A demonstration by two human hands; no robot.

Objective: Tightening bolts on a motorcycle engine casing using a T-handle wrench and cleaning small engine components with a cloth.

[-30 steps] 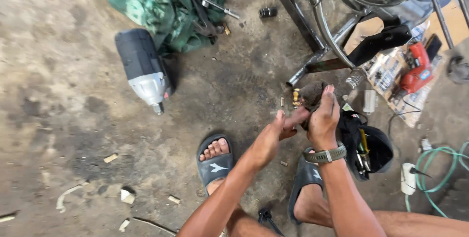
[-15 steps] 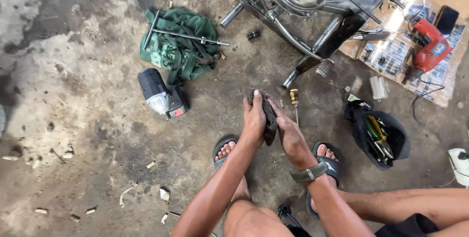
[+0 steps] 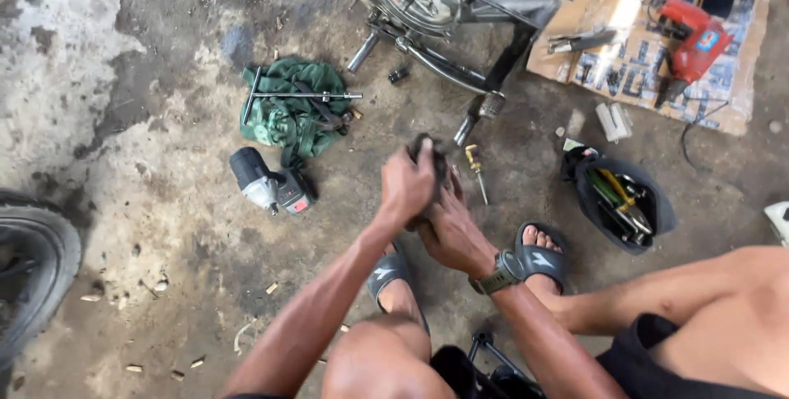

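A: Head view: both hands meet over the concrete floor (image 3: 123, 161). Left hand (image 3: 408, 181) has its fingers curled tight round a small dark part (image 3: 431, 152); right hand (image 3: 452, 230), with a wristwatch (image 3: 496, 276), lies flat beneath, fingers straight, touching the part.

B: Room around the part?

A: Bare floor just left of it, up to the cordless impact wrench (image 3: 267, 185) and green cloth (image 3: 292, 111). A yellow-handled screwdriver (image 3: 475, 170) lies just right of it; a motorcycle frame (image 3: 444, 13) closes off the space beyond. Farther right, a black tool pouch (image 3: 620, 198) stands open.

B: Packaging?

A: Beyond and right of the part, a flattened tan cardboard sheet (image 3: 740, 95) with dark block print carries a red power drill (image 3: 690, 37). A tyre (image 3: 33, 267) cuts the left edge.
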